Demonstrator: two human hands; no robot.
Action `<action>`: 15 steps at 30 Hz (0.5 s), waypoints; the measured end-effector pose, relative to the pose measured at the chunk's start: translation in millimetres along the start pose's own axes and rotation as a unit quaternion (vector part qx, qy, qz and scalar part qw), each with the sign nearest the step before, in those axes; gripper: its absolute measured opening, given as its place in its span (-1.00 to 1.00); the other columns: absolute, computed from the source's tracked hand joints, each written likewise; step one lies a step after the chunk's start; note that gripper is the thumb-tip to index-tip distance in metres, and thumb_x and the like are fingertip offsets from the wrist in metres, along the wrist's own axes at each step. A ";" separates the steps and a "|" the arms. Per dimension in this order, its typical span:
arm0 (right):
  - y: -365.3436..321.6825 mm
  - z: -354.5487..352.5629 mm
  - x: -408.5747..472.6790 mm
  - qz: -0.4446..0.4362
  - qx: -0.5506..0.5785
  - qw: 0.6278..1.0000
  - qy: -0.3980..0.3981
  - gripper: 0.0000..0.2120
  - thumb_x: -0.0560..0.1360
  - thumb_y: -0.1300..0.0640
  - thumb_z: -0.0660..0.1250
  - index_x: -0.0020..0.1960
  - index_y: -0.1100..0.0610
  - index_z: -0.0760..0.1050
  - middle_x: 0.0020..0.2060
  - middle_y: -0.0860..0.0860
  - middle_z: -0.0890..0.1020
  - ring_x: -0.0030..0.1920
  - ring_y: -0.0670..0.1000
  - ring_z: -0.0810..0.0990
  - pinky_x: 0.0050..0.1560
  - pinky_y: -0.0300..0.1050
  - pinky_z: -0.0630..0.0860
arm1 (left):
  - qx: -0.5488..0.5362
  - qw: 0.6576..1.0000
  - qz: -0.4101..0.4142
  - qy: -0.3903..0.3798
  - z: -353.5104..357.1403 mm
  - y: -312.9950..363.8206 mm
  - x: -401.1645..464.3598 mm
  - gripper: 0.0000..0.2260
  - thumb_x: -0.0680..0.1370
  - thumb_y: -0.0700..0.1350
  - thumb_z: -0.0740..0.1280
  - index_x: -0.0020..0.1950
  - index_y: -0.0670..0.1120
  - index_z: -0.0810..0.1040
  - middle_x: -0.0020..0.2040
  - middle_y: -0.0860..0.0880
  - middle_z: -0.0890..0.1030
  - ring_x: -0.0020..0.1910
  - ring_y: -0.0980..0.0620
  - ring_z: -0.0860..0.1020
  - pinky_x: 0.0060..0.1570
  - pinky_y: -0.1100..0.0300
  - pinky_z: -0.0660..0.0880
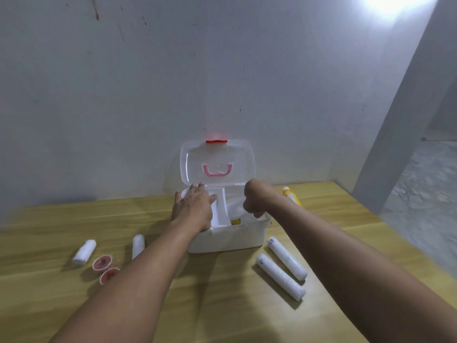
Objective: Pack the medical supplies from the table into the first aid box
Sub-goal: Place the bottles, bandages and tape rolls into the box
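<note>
A white first aid box [230,240] stands open against the wall, its clear lid [217,160] upright with a red latch and pink handle. My left hand [195,207] lies flat, fingers spread, over the box's left rim and white inner tray. My right hand [256,198] reaches down into the right side, fingers curled on a white packet [236,206] inside. Something yellow [235,221] shows in the box. Two long white rolls [286,258] [279,276] lie right of the box. Two shorter white rolls [84,252] [138,245] and two red-capped cups [102,262] [108,274] lie at left.
A yellow-and-white bottle [291,195] lies behind my right wrist, near the wall. The wooden table [235,313] ends at the right, where a grey floor lies below. A bright light glares at the top right.
</note>
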State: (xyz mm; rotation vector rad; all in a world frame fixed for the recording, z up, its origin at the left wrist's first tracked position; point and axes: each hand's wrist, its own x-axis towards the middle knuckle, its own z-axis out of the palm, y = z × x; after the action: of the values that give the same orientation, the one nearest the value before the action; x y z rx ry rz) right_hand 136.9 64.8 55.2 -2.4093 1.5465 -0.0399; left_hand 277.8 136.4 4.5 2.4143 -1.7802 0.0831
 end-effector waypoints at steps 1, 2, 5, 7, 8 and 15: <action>0.8 2.0 1.4 -0.006 -0.003 1.000 -0.020 -0.82 0.43 0.36 0.33 0.03 0.27 0.55 -0.05 0.19 0.69 -0.36 0.03 0.61 -0.43 -0.19 0.52 | -0.001 1.000 0.000 -0.002 -0.1 0.0 -0.4 -0.43 0.55 -0.31 0.14 0.49 0.14 0.25 0.59 -0.06 0.03 0.57 -0.06 -0.02 0.48 -0.14 -0.04; 1.5 2.6 0.6 -0.020 -0.013 0.999 -0.037 -0.71 0.43 0.33 0.39 0.15 0.26 0.57 -0.03 0.17 0.69 -0.25 0.06 0.67 -0.27 -0.15 0.62 | -0.005 1.000 -0.001 -0.001 -0.6 0.1 -1.0 -0.45 0.55 -0.30 0.13 0.48 0.14 0.27 0.59 -0.06 0.03 0.57 -0.05 -0.03 0.49 -0.14 -0.04; 4.4 5.7 -0.4 -0.055 -0.013 0.998 -0.028 -0.60 0.40 0.13 0.53 0.18 0.27 0.59 -0.06 0.16 0.72 -0.09 0.12 0.71 0.02 -0.02 0.65 | -0.023 1.000 -0.007 0.004 -1.1 0.2 -1.9 -0.46 0.56 -0.29 0.10 0.50 0.11 0.25 0.59 -0.05 0.04 0.57 -0.04 -0.02 0.49 -0.12 -0.04; 6.6 8.9 1.1 -0.067 0.015 0.998 0.005 -0.57 0.37 0.06 0.56 0.14 0.29 0.61 -0.11 0.19 0.72 -0.16 0.13 0.66 0.01 0.03 0.65 | -0.024 1.000 -0.009 0.009 0.1 -0.1 -1.1 -0.44 0.55 -0.29 0.11 0.52 0.09 0.20 0.59 -0.05 0.04 0.57 -0.04 -0.01 0.49 -0.13 -0.03; 6.9 10.8 1.4 -0.070 0.023 0.997 0.014 -0.56 0.37 0.04 0.56 0.13 0.29 0.62 -0.13 0.19 0.71 -0.17 0.12 0.65 0.00 0.03 0.65 | -0.026 1.000 -0.011 0.012 0.7 -0.3 -0.5 -0.43 0.55 -0.29 0.11 0.53 0.07 0.17 0.59 -0.04 0.04 0.57 -0.03 -0.01 0.49 -0.13 -0.02; 9.2 17.6 14.9 -0.054 0.125 0.990 -0.023 -0.69 0.43 0.30 0.44 0.17 0.28 0.58 -0.07 0.19 0.71 -0.11 0.14 0.72 -0.05 -0.01 0.67 | -0.046 0.998 -0.029 0.016 2.4 -0.3 -0.7 -0.43 0.54 -0.28 0.08 0.56 -0.10 0.08 0.60 -0.01 0.05 0.57 0.01 0.00 0.51 -0.11 0.02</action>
State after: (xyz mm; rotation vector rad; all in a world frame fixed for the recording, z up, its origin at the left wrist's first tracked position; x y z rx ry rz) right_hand 138.2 51.7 34.2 -2.2754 1.3048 -0.1884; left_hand 277.7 136.7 1.9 2.3844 -1.6625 0.0333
